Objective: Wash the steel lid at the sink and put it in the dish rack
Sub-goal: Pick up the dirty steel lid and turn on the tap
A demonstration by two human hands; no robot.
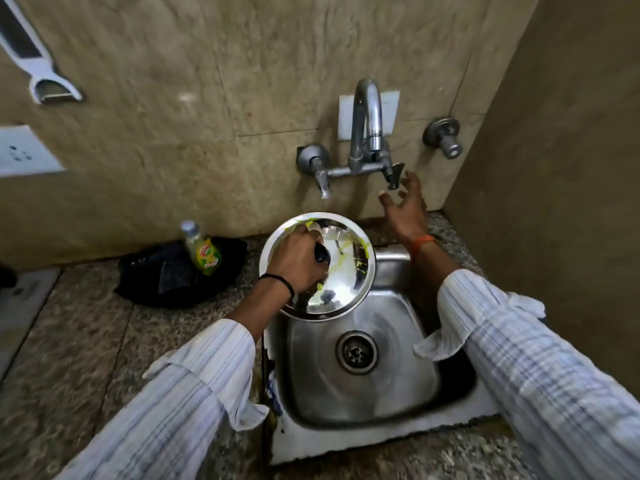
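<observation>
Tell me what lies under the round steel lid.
Under the round steel lid, held by its black knob in the left hand, shows the steel sink basin and its drain. The basin's back left corner is covered by the lid.

One steel lid (332,268), centre frame. One sink (398,327), one spout (369,116), two tap handles (323,183) (394,176). One soap bottle (202,251) centre left. Two hands (298,261) (405,209).
</observation>
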